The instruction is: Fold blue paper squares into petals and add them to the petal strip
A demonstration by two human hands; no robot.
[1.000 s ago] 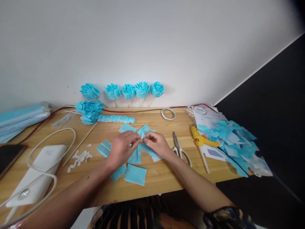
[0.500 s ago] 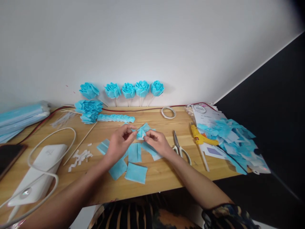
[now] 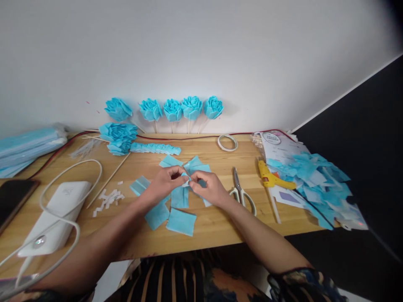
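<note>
1. Across the middle of the frame runs a light wooden counter (image 3: pixel 220 228), set against a plain white wall (image 3: pixel 220 50); a dark panel (image 3: pixel 362 138) fills the right side.
2. At centre the left hand (image 3: pixel 162 185) and right hand (image 3: pixel 211 189) meet. The fingers of both are pinched narrow on a small folded pale-blue fabric piece (image 3: pixel 187 180), just above flat blue fabric squares (image 3: pixel 181 221).
3. Blue fabric flowers on sticks (image 3: pixel 191 107) lean on the wall. White-handled scissors (image 3: pixel 241 192) and a yellow glue gun (image 3: pixel 270 178) lie right of the hands.
4. A dark flat slab (image 3: pixel 14 199) is cut off at the left edge. Fingertips hide most of the folded piece, so its shape is hard to read.
</note>
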